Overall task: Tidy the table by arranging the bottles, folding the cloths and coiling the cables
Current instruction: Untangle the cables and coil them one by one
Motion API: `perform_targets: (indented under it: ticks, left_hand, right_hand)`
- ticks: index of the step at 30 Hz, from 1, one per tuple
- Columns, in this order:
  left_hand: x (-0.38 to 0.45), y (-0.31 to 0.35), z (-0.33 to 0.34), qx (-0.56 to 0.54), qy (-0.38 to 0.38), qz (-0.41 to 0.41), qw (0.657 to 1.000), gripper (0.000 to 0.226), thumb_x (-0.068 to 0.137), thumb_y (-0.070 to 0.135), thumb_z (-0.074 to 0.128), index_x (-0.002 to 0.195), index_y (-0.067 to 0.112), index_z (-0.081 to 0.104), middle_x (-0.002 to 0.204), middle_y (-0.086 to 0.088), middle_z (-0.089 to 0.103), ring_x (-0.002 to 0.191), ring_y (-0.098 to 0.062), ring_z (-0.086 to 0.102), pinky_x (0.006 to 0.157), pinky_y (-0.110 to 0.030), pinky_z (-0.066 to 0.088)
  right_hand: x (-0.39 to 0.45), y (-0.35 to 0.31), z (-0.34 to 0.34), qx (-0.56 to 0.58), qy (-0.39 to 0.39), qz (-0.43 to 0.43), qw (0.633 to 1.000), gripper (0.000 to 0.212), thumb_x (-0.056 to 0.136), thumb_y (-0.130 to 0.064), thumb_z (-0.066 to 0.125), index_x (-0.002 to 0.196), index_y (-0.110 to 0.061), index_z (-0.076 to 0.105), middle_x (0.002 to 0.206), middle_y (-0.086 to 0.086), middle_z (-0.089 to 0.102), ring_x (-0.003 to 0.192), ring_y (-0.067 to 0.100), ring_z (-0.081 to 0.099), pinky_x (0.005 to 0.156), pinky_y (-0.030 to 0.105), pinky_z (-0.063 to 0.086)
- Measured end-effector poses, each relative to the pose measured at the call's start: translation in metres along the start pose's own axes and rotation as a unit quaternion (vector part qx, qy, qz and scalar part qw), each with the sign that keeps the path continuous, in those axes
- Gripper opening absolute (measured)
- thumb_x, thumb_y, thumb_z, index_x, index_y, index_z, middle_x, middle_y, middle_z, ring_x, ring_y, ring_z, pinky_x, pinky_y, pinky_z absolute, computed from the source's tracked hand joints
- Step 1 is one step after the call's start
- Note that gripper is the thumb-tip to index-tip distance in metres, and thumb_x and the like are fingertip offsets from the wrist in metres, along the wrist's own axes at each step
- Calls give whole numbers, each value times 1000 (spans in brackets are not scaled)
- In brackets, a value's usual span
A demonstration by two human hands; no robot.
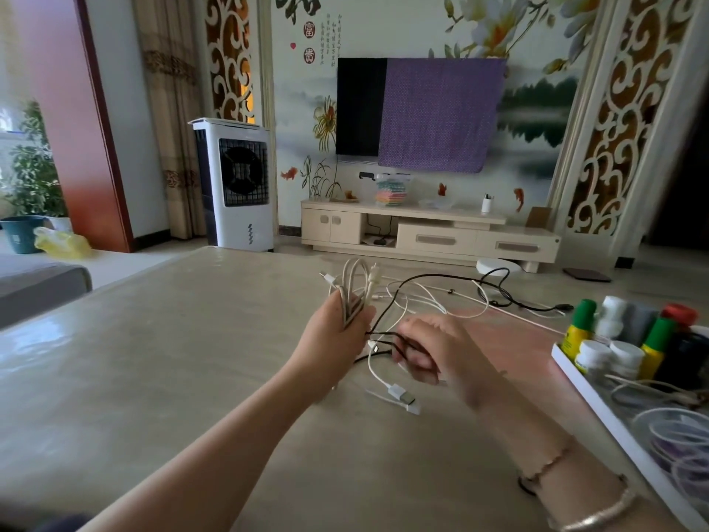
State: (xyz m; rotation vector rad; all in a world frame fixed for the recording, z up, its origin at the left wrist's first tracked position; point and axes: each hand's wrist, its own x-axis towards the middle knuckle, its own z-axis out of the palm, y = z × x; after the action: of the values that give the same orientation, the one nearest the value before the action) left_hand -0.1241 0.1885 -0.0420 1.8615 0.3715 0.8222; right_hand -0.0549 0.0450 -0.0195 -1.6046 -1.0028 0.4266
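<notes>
My left hand (337, 335) grips a looped bundle of white cable (355, 286), held upright above the table. Just to its right my right hand (433, 351) pinches a black cable (452, 277) near its end, fingers curled over it. That black cable runs back across the table to the right. Loose white cables (426, 297) lie tangled behind both hands, and a white USB plug (401, 395) rests below my right hand. Several bottles (614, 339) stand in a white tray (587, 389) at the right.
Coiled white cables (675, 428) lie in the tray's near part. The beige table (153, 359) stretches wide to the left. Beyond its far edge are a TV cabinet (429, 236), an air cooler (234, 186) and a sofa corner (38, 286) at the left.
</notes>
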Motion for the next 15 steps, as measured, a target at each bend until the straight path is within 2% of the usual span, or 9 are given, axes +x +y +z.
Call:
perform_targets:
  ticks: [1,4,6,8,10,12,13,14,15]
  left_hand:
    - [0,0,0,4,1,4,1000,16,94,21,54,86,8,49,60,4,50,52,-11,43,50,-23,38]
    - [0,-4,2,26,-6,12,1000,17,94,21,55,86,7,49,65,4,53,56,-13,47,56,-26,40]
    - [1,-5,1,26,-3,18,1000,16,94,22,55,85,9,50,64,5,53,55,-11,48,56,-27,40]
    - [3,-3,-1,31,-1,29,999,14,94,21,55,85,12,50,65,6,54,53,-7,50,56,-26,41]
    - [3,-2,-3,33,-6,42,999,13,95,18,55,85,12,50,65,7,54,50,0,51,54,-18,42]
    - [1,0,-4,33,-10,50,998,13,95,18,55,85,11,50,65,6,53,49,1,51,53,-15,41]
    - [0,-1,-4,41,-12,53,998,14,95,19,55,86,9,50,65,6,54,50,-1,51,55,-18,42]
    - [-2,-2,-3,56,-15,56,997,14,94,19,56,88,8,51,66,6,54,53,-5,51,58,-23,43]
    - [-4,-2,-1,70,-17,58,996,15,94,19,56,89,7,51,66,6,54,57,-9,50,61,-28,44]
  right_hand:
    - [1,1,0,-61,33,-11,998,38,91,-16,49,55,-8,55,43,0,37,47,15,34,47,23,30]
    - [-1,7,-4,-246,101,-55,962,37,88,-24,54,54,-13,47,46,-5,40,49,10,36,54,28,32]
    - [-4,8,-3,-297,125,-103,941,33,87,-31,55,56,-20,48,47,-8,45,47,8,39,49,19,30]
    - [-5,7,-6,-310,162,-136,927,26,84,-39,50,64,-23,56,54,-9,53,51,9,46,49,18,33]
    - [-5,7,-12,-327,183,-145,916,32,84,-42,44,65,-19,55,55,-7,52,52,10,45,50,20,33]
    - [-4,6,-15,-361,152,-119,912,38,88,-38,44,57,-14,44,50,-5,45,48,11,38,51,23,30]
    - [-4,5,-13,-337,99,-84,933,41,90,-33,46,55,-13,37,47,-3,39,47,10,33,52,27,30]
    - [-5,2,-11,-255,24,-42,966,41,91,-28,45,54,-15,33,48,-3,34,48,11,29,54,30,29]
    - [-6,0,-8,-121,-58,-9,991,37,89,-26,44,55,-15,33,51,-2,32,51,13,28,55,30,28]
